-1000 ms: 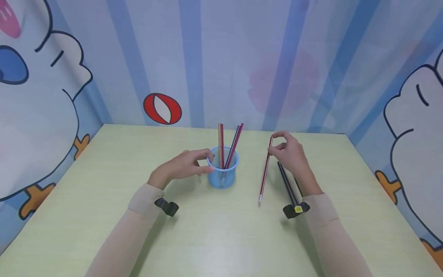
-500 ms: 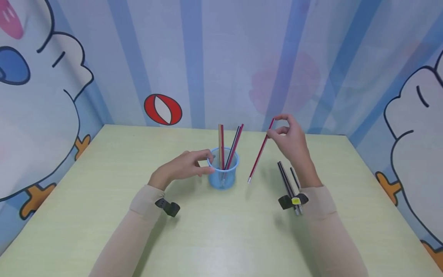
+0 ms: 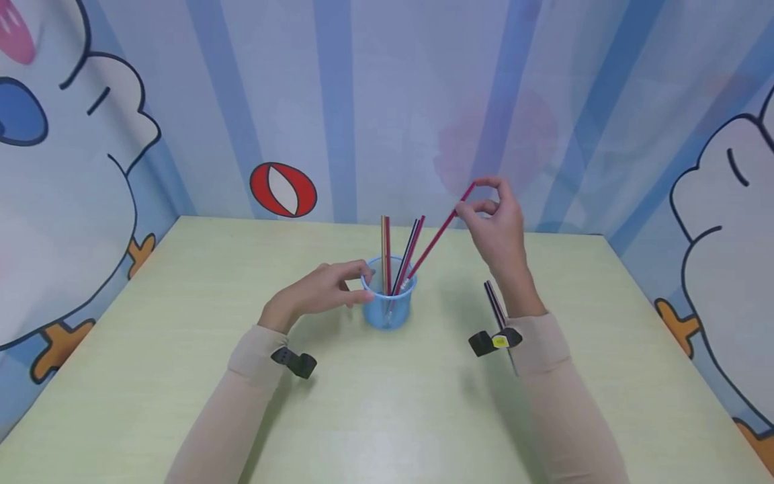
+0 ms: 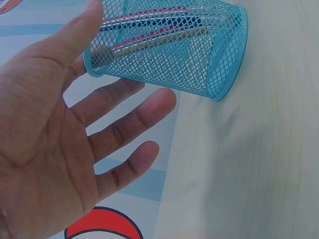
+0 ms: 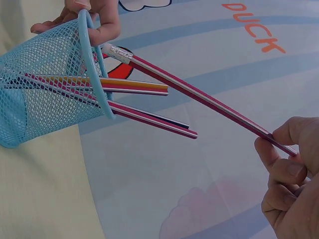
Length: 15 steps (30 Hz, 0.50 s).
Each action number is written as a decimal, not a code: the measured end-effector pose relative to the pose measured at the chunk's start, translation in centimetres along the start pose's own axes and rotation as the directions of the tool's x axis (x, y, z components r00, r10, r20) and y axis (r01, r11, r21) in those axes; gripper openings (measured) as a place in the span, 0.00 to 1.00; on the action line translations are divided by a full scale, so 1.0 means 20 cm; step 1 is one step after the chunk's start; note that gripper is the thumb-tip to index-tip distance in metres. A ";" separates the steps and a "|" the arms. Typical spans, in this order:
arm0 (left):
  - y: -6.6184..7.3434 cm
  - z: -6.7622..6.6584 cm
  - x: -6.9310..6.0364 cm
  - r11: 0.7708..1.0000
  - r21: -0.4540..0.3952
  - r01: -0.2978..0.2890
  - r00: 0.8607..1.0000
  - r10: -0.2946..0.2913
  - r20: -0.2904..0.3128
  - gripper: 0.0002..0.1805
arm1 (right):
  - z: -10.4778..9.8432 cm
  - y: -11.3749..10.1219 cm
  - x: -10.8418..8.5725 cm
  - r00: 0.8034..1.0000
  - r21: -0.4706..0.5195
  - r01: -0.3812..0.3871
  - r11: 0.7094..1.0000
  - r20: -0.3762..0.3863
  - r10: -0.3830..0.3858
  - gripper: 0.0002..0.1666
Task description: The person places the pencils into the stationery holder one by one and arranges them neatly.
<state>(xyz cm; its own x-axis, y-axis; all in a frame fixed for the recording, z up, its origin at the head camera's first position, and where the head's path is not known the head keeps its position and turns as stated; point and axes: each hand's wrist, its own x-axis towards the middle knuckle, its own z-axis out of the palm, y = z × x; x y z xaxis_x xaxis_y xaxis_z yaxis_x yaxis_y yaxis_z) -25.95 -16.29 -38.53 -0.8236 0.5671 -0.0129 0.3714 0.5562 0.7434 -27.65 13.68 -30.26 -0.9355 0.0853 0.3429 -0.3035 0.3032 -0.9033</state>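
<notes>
A blue mesh pencil cup (image 3: 387, 316) stands upright on the table, with several striped pencils (image 5: 149, 119) leaning inside it. My left hand (image 3: 320, 289) pinches the cup's rim between thumb and index finger; its other fingers spread loosely beside the mesh in the left wrist view. Between the thumb and fingers of my right hand (image 3: 497, 225) is a red-and-white striped pencil (image 3: 440, 236), gripped near its upper end. That pencil slants down to the left, its white eraser end (image 5: 117, 52) at the cup's mouth. Whether it touches the rim I cannot tell.
Dark striped pencils (image 3: 496, 306) lie on the pale table (image 3: 387, 410) right of the cup, partly hidden by the right wrist and its black camera (image 3: 494, 341). A striped cartoon backdrop (image 3: 399, 121) rises behind the table's far edge.
My right hand has lifted the red striped pencil and brought it leftward, tilting it more, so its eraser end is now at the cup's mouth. The left hand stays at the rim.
</notes>
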 end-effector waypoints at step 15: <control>0.01 0.00 -0.01 1.000 -0.006 0.001 1.000 -0.001 0.002 0.15 | 0.15 0.04 -0.03 0.995 -0.113 0.056 0.992 0.086 -0.046 0.23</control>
<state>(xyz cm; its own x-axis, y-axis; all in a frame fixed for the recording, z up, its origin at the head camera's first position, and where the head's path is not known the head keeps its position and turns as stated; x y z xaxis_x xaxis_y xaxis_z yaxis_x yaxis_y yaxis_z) -25.80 -16.29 -38.45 -0.8233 0.5674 -0.0151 0.3677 0.5534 0.7474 -27.92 11.02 -31.99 -0.9325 -0.0109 0.3609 -0.3330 0.4128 -0.8478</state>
